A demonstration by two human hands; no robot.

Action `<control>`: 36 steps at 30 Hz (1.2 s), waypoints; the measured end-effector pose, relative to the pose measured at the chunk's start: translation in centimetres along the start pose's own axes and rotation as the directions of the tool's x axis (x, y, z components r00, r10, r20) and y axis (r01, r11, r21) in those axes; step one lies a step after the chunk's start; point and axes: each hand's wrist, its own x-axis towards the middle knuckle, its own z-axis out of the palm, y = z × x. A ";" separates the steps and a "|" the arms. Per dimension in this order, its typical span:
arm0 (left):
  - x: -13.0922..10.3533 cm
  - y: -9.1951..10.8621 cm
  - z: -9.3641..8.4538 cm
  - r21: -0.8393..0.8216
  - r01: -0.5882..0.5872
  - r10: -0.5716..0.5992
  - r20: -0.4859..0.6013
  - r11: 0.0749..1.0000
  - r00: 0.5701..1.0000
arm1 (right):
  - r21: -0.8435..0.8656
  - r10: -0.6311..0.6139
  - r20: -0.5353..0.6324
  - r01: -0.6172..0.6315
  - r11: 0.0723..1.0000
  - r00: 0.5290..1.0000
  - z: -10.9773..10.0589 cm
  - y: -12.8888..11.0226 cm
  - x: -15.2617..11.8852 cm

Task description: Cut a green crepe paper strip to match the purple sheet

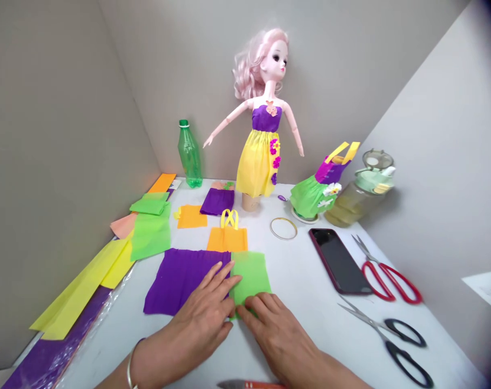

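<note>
My left hand [208, 310] lies with its fingers stretched flat across the right side of a purple fabric piece [184, 278], fingertips reaching the seam with a light green fabric piece [251, 275]. The two pieces meet side by side. My right hand [275, 329] rests on the lower edge of the green piece, fingers bent and apart, the index fingertip at its lower left corner close to my left thumb. Just beyond the pieces is an orange fabric piece with yellow loop straps [228, 239], its lower edge touching them. Neither hand grips anything.
At the back stand a pink-haired doll [265, 113], a green bottle [189, 156], a small green dress [318, 189] and a jar [352, 200]. A phone [338, 262], red-handled scissors [381, 265] and black-handled scissors [385, 327] lie right. Fabric strips [79, 286] line the left.
</note>
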 end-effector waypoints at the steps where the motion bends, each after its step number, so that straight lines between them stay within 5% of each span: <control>1: 0.0 0.0 0.2 0.015 -0.008 0.008 -0.003 1.000 1.000 | 0.007 0.010 0.012 -0.010 1.000 1.000 0.0 0.0 0.1; 12: 0.3 0.1 0.8 0.049 -0.041 0.043 -0.039 0.998 0.998 | -0.027 0.024 0.007 -0.024 0.999 1.000 -0.4 -0.2 0.4; 16: 0.6 0.0 -0.6 -0.063 0.020 -0.023 -0.043 0.998 0.999 | -0.027 0.013 -0.011 -0.014 1.000 1.000 -0.3 -0.2 0.4; 20: 0.6 -2.9 -2.9 -0.086 0.164 -0.174 -0.133 0.983 0.976 | -0.025 -0.005 -0.052 0.003 1.000 0.999 -0.2 -0.1 0.3; 23: -0.4 -7.0 -4.7 -0.027 0.307 -0.299 -0.323 0.951 0.898 | -0.027 -0.043 -0.100 0.040 0.999 0.994 -0.5 0.1 0.4; 29: -4.1 -14.5 -6.1 0.002 0.560 -0.440 -0.616 0.828 0.653 | -0.043 -0.108 -0.257 0.100 0.994 0.960 -1.2 0.5 0.2; 36: -5.5 -16.5 -6.1 -0.084 0.654 -0.488 -0.739 0.752 0.466 | -0.163 -0.318 -0.280 0.282 0.945 0.906 0.2 -0.5 -0.2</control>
